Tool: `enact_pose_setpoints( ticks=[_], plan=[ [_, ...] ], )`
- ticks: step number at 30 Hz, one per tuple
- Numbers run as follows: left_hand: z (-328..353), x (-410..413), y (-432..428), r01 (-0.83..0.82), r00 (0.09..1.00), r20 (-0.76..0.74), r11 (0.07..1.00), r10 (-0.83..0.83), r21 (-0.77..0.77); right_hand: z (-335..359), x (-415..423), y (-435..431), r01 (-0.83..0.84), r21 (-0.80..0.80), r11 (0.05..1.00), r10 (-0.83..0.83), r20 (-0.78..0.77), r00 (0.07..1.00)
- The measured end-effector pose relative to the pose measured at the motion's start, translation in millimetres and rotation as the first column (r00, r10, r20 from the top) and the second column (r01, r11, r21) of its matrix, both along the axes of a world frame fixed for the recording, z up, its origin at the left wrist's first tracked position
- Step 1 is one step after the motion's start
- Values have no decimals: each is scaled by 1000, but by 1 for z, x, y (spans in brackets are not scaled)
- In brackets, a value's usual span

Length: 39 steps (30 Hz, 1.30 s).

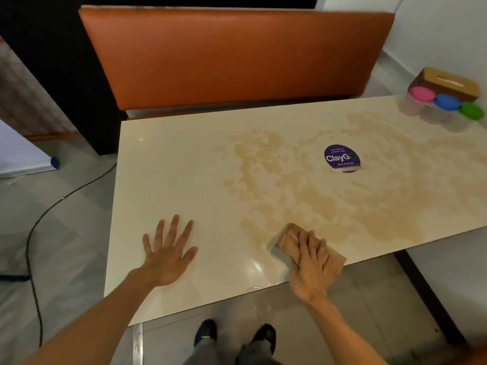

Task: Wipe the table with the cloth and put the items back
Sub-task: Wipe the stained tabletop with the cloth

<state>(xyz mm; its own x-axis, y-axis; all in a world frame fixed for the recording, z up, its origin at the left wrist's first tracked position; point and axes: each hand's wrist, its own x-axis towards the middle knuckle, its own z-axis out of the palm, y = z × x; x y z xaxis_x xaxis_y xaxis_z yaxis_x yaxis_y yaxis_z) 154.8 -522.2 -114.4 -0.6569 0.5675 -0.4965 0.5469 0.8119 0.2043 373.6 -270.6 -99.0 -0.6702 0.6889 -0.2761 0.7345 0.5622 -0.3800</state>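
Head view, looking down over a cream rectangular table (pixel 184 167). At its near edge, right of the middle, a folded tan cloth (pixel 288 239), flat on the top. Long axis on a diagonal: near end at the table's near edge, far end pointing away and leftward toward the stained middle. Pressed from above by the right hand (pixel 313 264), palm down, fingers (pixel 311 243) nearly straight and close together across the cloth, not curled round it. Covers the near half and leaves the far end bare.

To the left, well apart from the cloth, the left hand (pixel 168 254), released, flat on the bare tabletop with fingers spread, holding nothing.

Beyond the cloth, wide brownish wet smears (pixel 303 201) over the middle and right of the top, reaching the cloth's far end. Among the smears, a round purple sticker (pixel 341 158) reading "ClayGo".

At the far right end, a brown tissue box (pixel 448 83). Just beside it, on its near side, three clear tubs in a row, with a pink lid (pixel 421 94), a blue lid (pixel 447 101) and a green lid (pixel 471 111).

Behind the table, an orange padded bench back (pixel 237 56). On the grey floor to the left, a black cable (pixel 34 233). Below the near edge, two dark shoes (pixel 208 333).
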Motion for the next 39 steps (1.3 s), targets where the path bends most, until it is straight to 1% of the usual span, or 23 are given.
enact_pose_setpoints(
  ticks=[3, 9, 11, 15, 18, 21, 25, 27, 29, 31, 33, 35, 36, 38, 39],
  plan=[
    [-3, 0, -1, 3, 1000, 8, 1000, -3, 0, -1, -18, -18, 104, -10, 994, -105, -10, 994],
    [-4, 0, 1, 13, 1000, 24, 1000, -13, -12, -8, -44, -67, 74, 43, 996, -74, -7, 997],
    [-4, -1, 1, 21, 999, 27, 1000, -21, -15, -8, -46, -74, 34, 45, 998, -34, 9, 999],
    [-3, -3, 2, 23, 999, 32, 1000, -23, -11, -6, -38, -97, -153, 47, 987, 151, 30, 988],
    [-3, -1, 2, 31, 998, 48, 999, -31, -6, -5, -25, -123, -259, 27, 966, 259, 1, 966],
    [-2, -2, 1, 37, 998, 58, 999, -37, 6, 0, -14, -141, -364, -31, 931, 364, 15, 931],
    [-2, -2, -2, 52, 997, 61, 999, -53, 9, 12, -4, -136, -416, -157, 896, 420, -5, 907],
    [-2, -1, -2, 57, 997, 55, 998, -58, 16, 26, -7, -118, -417, -238, 877, 413, -68, 908],
    [-3, -1, -3, 55, 998, 40, 998, -56, 20, 47, -21, -91, -417, -370, 830, 384, -164, 909],
    [-3, -1, -2, 54, 998, 26, 998, -54, 18, 72, -45, -61, -428, -433, 793, 368, -220, 904],
    [-3, -2, -2, 55, 998, 18, 998, -55, 13, 89, -73, -32, -433, -413, 802, 338, -284, 897],
    [-3, -2, -1, 54, 998, 13, 999, -54, 4, 96, -101, -9, -445, -314, 839, 335, -346, 876],
    [-4, -1, -1, 50, 999, 12, 999, -50, 1, 95, -115, 1, -451, -248, 858, 357, -345, 868],
    [-5, -2, -2, 51, 999, 13, 999, -51, -1, 87, -139, 14, -466, -115, 877, 421, -283, 862],
    [-5, -3, -2, 53, 998, 18, 999, -53, 2, 79, -149, 18, -481, -45, 876, 463, -206, 862]
  ],
)
